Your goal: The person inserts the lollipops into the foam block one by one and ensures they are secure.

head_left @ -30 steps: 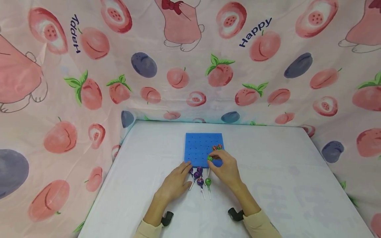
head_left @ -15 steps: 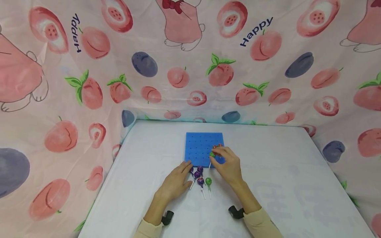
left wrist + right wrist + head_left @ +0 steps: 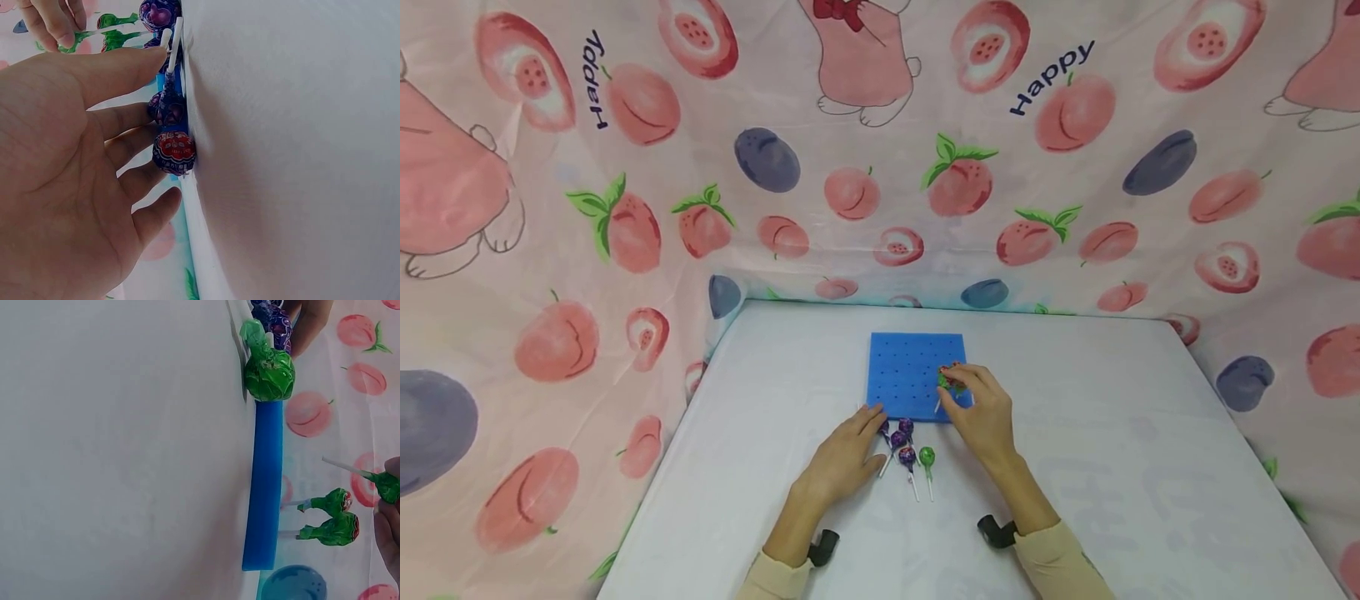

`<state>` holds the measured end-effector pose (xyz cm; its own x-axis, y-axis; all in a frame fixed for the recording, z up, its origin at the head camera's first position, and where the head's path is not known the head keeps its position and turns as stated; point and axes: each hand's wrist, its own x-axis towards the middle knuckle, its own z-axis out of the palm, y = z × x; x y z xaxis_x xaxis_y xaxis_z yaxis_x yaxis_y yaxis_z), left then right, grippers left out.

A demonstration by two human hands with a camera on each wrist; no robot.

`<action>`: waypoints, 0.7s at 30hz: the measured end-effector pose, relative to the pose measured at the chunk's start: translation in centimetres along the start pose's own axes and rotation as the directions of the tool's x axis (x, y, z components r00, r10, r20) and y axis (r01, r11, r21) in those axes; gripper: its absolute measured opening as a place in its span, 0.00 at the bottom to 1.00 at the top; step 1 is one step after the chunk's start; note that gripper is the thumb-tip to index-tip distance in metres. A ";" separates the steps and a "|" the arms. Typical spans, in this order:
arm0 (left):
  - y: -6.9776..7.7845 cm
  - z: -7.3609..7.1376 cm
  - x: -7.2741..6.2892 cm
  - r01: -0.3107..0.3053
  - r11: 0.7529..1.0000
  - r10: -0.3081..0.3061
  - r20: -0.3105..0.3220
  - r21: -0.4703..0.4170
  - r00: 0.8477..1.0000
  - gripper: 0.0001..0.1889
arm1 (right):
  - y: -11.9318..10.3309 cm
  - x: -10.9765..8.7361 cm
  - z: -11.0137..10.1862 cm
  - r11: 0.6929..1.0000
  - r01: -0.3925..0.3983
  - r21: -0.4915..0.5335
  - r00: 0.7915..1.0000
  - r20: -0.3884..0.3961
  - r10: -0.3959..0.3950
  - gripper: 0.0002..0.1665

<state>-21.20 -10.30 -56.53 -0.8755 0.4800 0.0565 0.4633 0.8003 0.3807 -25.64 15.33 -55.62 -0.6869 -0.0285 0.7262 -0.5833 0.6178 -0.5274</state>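
My left hand (image 3: pixel 842 454) lies with relaxed fingers at the front left corner of a blue foam board (image 3: pixel 898 358) dotted with small holes. Several purple-wrapped lollipops (image 3: pixel 907 456) lie by its fingers and thumb; one has a red label (image 3: pixel 174 152). Above the board's right side, my right hand (image 3: pixel 988 412) pinches a green-wrapped lollipop (image 3: pixel 387 486) by its head, the white stick free of the board. Two lollipops with green and red wrappers (image 3: pixel 337 530) stand in the board on their sticks, partly hidden by the right hand in the head view.
Another green lollipop (image 3: pixel 927 457) lies in front of the board, right of the purple ones. The white table (image 3: pixel 1112 433) extends to both sides. Fruit-patterned cloth (image 3: pixel 850 192) rises behind it and at the sides.
My right hand has carried the green lollipop away from me and slightly right, from the board's front edge towards the two standing lollipops. The left hand has stayed put.
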 end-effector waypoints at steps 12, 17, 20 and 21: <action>0.0 0.1 0.0 0.012 1.000 -0.012 0.003 -0.004 1.000 0.36 | 0.3 0.7 0.1 1.000 0.012 -0.018 1.000 -0.024 -0.012 0.19; -0.1 0.2 0.1 0.013 1.000 -0.013 0.005 -0.001 1.000 0.36 | 0.6 0.8 0.4 1.000 0.008 -0.023 1.000 -0.019 -0.008 0.18; -0.2 0.3 0.1 0.013 1.000 -0.013 0.006 0.001 1.000 0.35 | 0.8 0.8 0.6 1.000 -0.001 -0.026 1.000 -0.012 0.000 0.19; -0.2 0.3 0.1 0.013 1.000 -0.013 0.006 -0.001 1.000 0.36 | 0.9 0.8 0.7 1.000 -0.002 -0.026 1.000 -0.010 0.002 0.19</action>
<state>-21.31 -10.31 -56.84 -0.8806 0.4717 0.0458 0.4516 0.8061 0.3825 -27.00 15.31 -55.78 -0.6838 -0.0195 0.7295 -0.5702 0.6381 -0.5174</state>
